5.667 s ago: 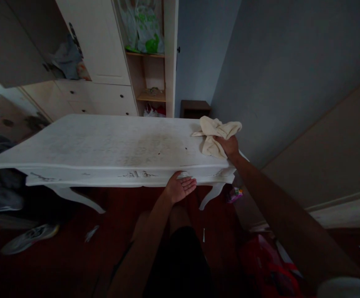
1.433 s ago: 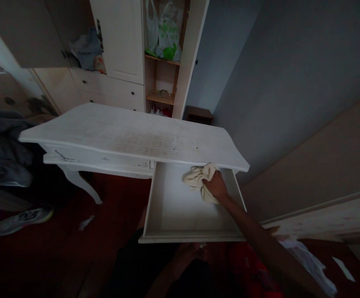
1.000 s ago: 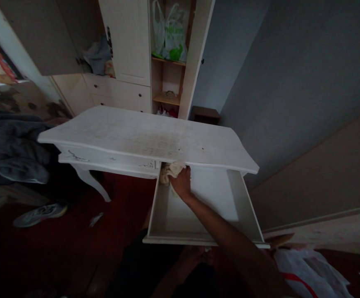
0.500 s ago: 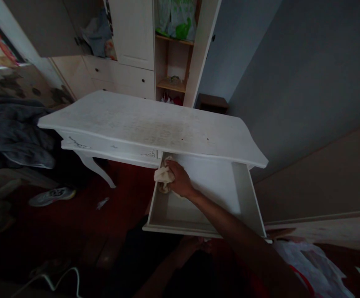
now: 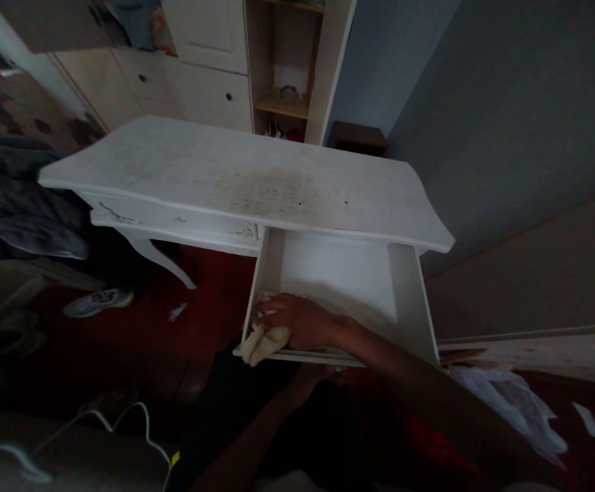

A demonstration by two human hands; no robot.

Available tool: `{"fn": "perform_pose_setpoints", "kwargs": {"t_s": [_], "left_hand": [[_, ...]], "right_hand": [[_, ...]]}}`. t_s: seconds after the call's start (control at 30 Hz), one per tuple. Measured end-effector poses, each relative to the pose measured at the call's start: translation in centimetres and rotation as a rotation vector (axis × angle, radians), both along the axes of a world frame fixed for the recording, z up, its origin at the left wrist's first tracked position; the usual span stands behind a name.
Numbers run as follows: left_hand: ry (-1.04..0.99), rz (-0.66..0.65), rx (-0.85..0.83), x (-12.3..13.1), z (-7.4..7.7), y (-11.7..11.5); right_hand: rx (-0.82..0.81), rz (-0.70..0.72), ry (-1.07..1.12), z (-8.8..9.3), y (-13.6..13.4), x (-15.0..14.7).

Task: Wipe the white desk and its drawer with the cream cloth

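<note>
Right hand [image 5: 297, 321] on cream cloth [image 5: 269, 344] — drawer's [image 5: 338, 263] front-left corner, pulled open

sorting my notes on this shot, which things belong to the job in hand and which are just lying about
In use:
cream cloth under the right hand
open drawer
white desk

Lying about:
sneaker
dark gray fabric
plastic bag
crumpled scrap

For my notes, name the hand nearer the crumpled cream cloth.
Right: the right hand holds the cloth at the near left corner of the white rectangular drawer; the left hand appears below its front edge.
</note>
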State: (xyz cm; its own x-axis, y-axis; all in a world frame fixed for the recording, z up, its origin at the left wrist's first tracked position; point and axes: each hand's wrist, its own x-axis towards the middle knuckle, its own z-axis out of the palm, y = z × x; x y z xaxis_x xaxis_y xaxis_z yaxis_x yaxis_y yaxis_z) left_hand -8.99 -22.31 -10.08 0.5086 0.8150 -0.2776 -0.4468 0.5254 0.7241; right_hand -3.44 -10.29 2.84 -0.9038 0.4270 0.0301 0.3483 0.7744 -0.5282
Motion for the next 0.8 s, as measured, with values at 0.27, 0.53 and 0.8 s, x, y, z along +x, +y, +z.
{"fn": "perform_pose_setpoints", "kwargs": {"t_s": [0.27,0.53,0.8], "left_hand": [[0.108,0.011,0.064,-0.1,-0.5,-0.1],[0.228,0.007,0.051,-0.4,-1.2,0.0],[0.289,-0.018,0.137,-0.5,-2.6,0.1]], "right_hand": [[-0.074,-0.06,-0.096,0.6,-1.2,4.4],[-0.106,-0.319,-0.446,1.4,-2.8,14.3],[0.056,-0.775,-0.687,0.9,-3.7,16.7]]}}
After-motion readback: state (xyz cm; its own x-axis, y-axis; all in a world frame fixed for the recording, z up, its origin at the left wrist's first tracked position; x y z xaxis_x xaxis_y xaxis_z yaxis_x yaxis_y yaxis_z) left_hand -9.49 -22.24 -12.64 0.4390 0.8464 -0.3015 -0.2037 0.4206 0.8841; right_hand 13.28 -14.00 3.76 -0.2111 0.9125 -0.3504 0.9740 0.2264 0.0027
